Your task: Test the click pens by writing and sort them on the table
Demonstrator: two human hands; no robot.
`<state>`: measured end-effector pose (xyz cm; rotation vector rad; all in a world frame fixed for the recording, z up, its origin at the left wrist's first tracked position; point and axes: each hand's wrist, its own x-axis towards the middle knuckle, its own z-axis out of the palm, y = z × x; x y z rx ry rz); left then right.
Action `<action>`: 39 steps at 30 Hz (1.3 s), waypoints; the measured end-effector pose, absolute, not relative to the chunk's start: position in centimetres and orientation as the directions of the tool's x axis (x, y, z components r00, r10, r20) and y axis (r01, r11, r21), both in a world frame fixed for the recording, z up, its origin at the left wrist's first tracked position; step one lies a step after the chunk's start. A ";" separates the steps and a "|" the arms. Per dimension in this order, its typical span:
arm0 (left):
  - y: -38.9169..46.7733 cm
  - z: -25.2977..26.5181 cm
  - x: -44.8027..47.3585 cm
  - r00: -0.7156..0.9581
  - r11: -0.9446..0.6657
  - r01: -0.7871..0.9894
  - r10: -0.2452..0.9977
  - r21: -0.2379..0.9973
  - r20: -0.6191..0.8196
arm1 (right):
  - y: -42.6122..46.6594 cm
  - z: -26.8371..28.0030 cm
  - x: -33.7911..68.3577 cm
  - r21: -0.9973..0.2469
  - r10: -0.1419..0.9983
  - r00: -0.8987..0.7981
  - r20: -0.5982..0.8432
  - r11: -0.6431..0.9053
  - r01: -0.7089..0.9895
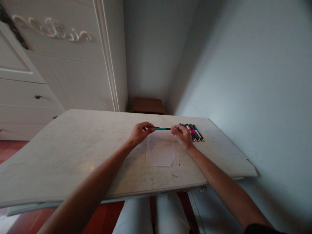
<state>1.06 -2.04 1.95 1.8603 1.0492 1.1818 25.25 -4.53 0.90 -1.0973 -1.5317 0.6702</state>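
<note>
Pale desk (73,143) beneath; my left grip (142,132) and right grip (184,135) pinch a pen (163,128) near its ends. Judged light, stiff, slick; best held mid-barrel.

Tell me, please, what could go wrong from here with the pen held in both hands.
The teal and black pen, pinched by the left hand and the right hand, could slip. The right hand might nudge the pens lying beside it. The sheet of paper could shift if brushed.
</note>
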 end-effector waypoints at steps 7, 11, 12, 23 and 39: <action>-1.9 1.7 1.2 0.235 -0.435 0.183 0.890 0.882 0.390 | -4.4 0.8 25.2 -0.859 0.901 -0.001 0.434 0.414 0.302; -2.1 1.8 1.3 0.216 -0.431 0.159 0.893 0.888 0.395 | -4.5 1.0 25.0 -0.868 0.898 0.038 0.438 0.411 0.280; -2.2 1.8 1.4 0.209 -0.431 0.169 0.894 0.886 0.395 | -4.5 1.0 25.0 -0.865 0.895 0.047 0.444 0.415 0.281; -2.1 2.0 1.1 0.304 -0.372 0.145 0.899 0.917 0.316 | -4.5 0.8 25.3 -0.833 0.878 0.023 0.478 0.444 0.330; -2.0 1.6 1.1 0.215 -0.529 0.264 0.848 0.807 0.485 | -4.8 1.0 25.4 -0.782 0.877 -0.085 0.474 0.463 0.417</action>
